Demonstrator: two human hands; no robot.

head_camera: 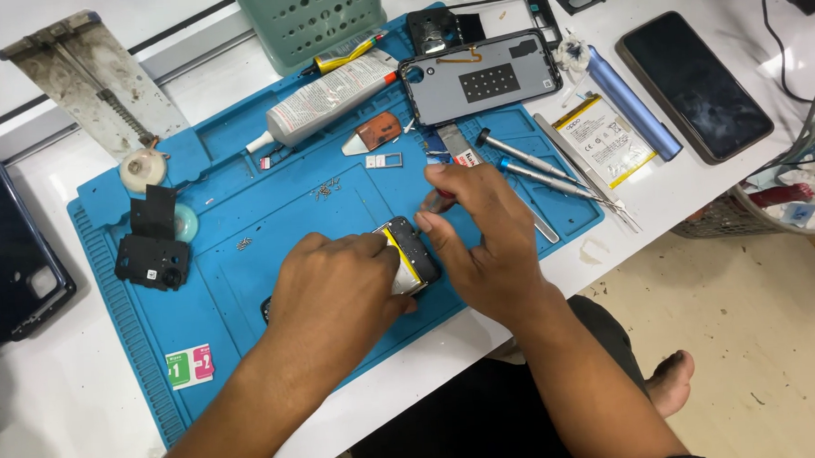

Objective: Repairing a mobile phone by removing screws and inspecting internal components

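the opened phone (410, 254) lies on the blue mat (245, 291), near its front edge, tucked between the two hands. only its top end shows: a dark frame with a yellow strip along the inside. its long axis seems to run from upper right down toward lower left, under the left hand (337, 292), though most of its length is hidden.

the left hand lies flat over the body of the phone, fingers curled at the yellow strip, pinning it down; its grip is a loose press rather than a pinch. the right hand (481, 230) sits just to the right of the exposed end, thumb touching the frame, fingers closed around a small tool with a red handle (438, 198). the tip is hidden behind the fingers, so i cannot tell where it meets the phone. the right hand is the nearer one to the exposed end.

further out on the mat: loose screws (325, 189), a glue tube (329, 100), a back cover (480, 75), two screwdrivers (533, 164). off the mat, on the white worktop (49, 400), lie a battery (602, 138) and another phone (694, 84).
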